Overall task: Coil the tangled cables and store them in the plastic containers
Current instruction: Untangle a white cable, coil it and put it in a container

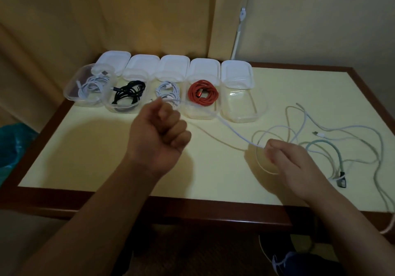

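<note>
Head view, white cable (233, 128) stretched taut, both fingers (269, 147) pinching ends

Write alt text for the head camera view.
A person's left hand and right hand stretch a white cable between them above a cream table. Behind stand five clear containers, four holding coiled cables, the rightmost empty; tangled cables lie at right.

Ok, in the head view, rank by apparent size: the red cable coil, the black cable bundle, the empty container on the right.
1. Empty container, clearly largest.
2. Black cable bundle and red cable coil look about alike; no ranking between them.
</note>
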A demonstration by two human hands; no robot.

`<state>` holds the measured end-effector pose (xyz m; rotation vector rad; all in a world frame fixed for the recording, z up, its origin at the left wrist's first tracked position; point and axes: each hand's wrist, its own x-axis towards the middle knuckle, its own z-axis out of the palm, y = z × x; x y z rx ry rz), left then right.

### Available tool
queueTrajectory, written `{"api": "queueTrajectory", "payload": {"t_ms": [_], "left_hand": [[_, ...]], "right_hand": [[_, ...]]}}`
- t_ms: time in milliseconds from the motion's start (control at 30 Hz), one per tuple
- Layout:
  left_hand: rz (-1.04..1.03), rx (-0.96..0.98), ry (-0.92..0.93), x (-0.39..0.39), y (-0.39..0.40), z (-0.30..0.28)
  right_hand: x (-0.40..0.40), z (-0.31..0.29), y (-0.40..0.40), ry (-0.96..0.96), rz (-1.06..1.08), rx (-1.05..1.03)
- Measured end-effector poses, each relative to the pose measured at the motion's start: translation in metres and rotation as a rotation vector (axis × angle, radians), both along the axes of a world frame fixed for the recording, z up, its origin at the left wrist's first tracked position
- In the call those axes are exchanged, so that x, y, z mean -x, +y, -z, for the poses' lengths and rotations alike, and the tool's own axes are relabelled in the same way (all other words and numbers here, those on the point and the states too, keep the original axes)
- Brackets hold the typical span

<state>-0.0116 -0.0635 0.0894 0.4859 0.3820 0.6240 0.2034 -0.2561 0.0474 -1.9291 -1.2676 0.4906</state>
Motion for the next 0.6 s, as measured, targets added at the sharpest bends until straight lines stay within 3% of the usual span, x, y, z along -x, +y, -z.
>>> {"api": "queueTrajectory", "payload": {"t_ms": [133, 200, 300, 433, 600], "left_hand": [[0.079, -0.437, 0.526, -0.029, -0.043, 0.021], [0.167, -0.54, 0.567, -0.039, -0.066, 0.031], [0.117, -0.601, 0.525, -0.045, -0.079, 0.034], [0.033, -0.46, 0.511, -0.053, -0.061, 0.039], [-0.301, -0.23, 0.489, -0.043, -0.014, 0.031]], "right_hand": [[0.016, -0.006, 0.004, -0.04, -0.05, -0.074], [0.023, -0.007, 0.007, -0.089, -0.11, -0.062], [0.026, -0.004, 0.008, -0.142, -0.177, -0.014], [0.019, -0.003, 0.003, -0.103, -0.154, 0.042], [-0.005, -0.004, -0.009, 0.001, -0.069, 0.129]]}}
